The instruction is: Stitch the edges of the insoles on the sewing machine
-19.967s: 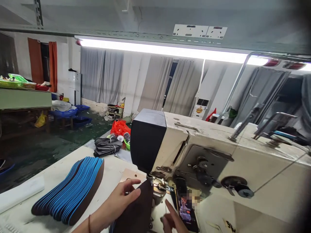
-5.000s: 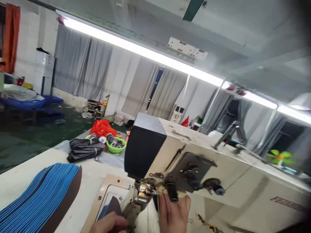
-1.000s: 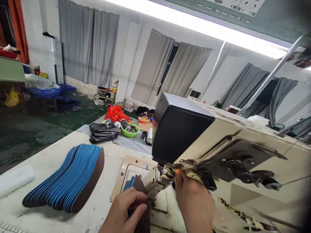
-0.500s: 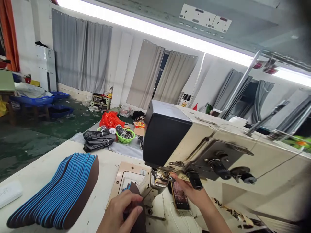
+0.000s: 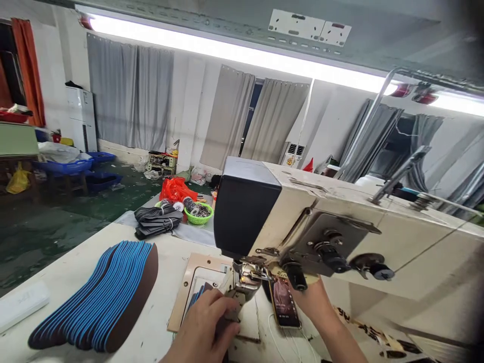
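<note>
My left hand is curled over a dark brown insole with a blue underside, pressing it at the presser foot of the cream sewing machine. My right hand reaches in behind the machine head's levers, right of a phone that leans there with its screen lit; its fingers are hidden by the machine parts. A fanned stack of blue and brown insoles lies on the white table to the left.
A bundle of dark pieces, a green basket of spools and a red bag sit at the table's far end. A white block lies at the left edge. Thread stand rods rise at the right.
My left hand has slid the insole closer under the presser foot. My right hand has drawn back from the needle area to behind the phone. The view shifted slightly left.
</note>
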Motion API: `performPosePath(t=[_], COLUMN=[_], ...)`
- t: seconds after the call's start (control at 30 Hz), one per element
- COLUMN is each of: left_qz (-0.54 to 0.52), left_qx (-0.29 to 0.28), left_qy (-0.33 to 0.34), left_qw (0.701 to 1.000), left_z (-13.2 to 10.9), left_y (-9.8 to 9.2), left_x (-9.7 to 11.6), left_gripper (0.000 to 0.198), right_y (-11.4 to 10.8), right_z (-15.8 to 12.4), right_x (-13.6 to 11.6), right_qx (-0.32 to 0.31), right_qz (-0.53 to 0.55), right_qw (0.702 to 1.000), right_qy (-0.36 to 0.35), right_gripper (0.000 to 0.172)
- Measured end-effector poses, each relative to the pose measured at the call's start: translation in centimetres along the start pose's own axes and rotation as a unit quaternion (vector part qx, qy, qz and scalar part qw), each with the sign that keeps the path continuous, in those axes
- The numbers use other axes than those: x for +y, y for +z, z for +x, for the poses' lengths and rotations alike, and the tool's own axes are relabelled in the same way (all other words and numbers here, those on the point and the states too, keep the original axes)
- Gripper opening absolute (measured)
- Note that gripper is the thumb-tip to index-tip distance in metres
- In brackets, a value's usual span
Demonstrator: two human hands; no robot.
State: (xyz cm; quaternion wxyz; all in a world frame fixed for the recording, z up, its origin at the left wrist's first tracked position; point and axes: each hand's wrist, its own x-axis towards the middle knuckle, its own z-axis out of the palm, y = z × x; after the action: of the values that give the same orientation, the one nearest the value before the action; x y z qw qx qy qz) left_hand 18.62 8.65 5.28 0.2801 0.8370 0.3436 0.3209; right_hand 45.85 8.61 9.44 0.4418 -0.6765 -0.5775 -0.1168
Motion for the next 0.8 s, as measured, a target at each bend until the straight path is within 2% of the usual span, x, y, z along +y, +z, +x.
performPosePath(t=[0.1, 0.23, 0.27, 0.3, 0.37, 0.4, 0.47, 0.6, 0.7, 0.8], left_qz=[0.006, 0.028, 0.035, 0.041, 0.047, 0.047, 0.048, 0.063, 0.081, 0.095], left_qx=[0.034, 0.147, 0.166, 0.176, 0.168, 0.155, 0.125, 0.108, 0.108, 0.110], left_qy=[-0.003, 0.017, 0.021, 0.025, 0.029, 0.031, 0.038, 0.045, 0.052, 0.065], left_qw=[0.999, 0.989, 0.985, 0.983, 0.984, 0.986, 0.990, 0.991, 0.989, 0.987], left_z=[-0.1, -0.2, -0.2, -0.2, -0.1, -0.1, 0.0, 0.2, 0.4, 0.5], left_y=[0.3, 2.0, 2.7, 3.3, 4.5, 5.0, 5.7, 6.2, 6.4, 6.4], left_x=[-0.1, -0.8, -1.1, -1.3, -1.7, -1.8, -2.2, -2.9, -3.3, -3.5], left_gripper=[0.028, 0.043, 0.049, 0.055, 0.065, 0.069, 0.077, 0.088, 0.087, 0.085], right_y=[0.7, 3.7, 4.6, 5.4, 6.8, 7.3, 7.9, 8.6, 8.8, 9.1], right_z=[-1.8, -5.4, -6.2, -6.7, -7.3, -7.4, -7.3, -7.4, -7.8, -8.4], right_x=[-0.5, -2.8, -3.4, -4.1, -4.9, -5.1, -5.1, -4.4, -3.4, -2.2], right_qx=[-0.018, -0.005, 0.003, 0.032, 0.089, 0.111, 0.134, 0.155, 0.145, 0.135], right_qz=[0.140, 0.279, 0.335, 0.411, 0.512, 0.529, 0.502, 0.409, 0.320, 0.216], right_qw=[0.985, 0.935, 0.908, 0.863, 0.778, 0.754, 0.764, 0.829, 0.896, 0.948], right_qy=[0.100, 0.220, 0.250, 0.292, 0.354, 0.373, 0.383, 0.347, 0.273, 0.192], right_gripper=[0.016, 0.040, 0.042, 0.043, 0.047, 0.048, 0.048, 0.040, 0.035, 0.033])
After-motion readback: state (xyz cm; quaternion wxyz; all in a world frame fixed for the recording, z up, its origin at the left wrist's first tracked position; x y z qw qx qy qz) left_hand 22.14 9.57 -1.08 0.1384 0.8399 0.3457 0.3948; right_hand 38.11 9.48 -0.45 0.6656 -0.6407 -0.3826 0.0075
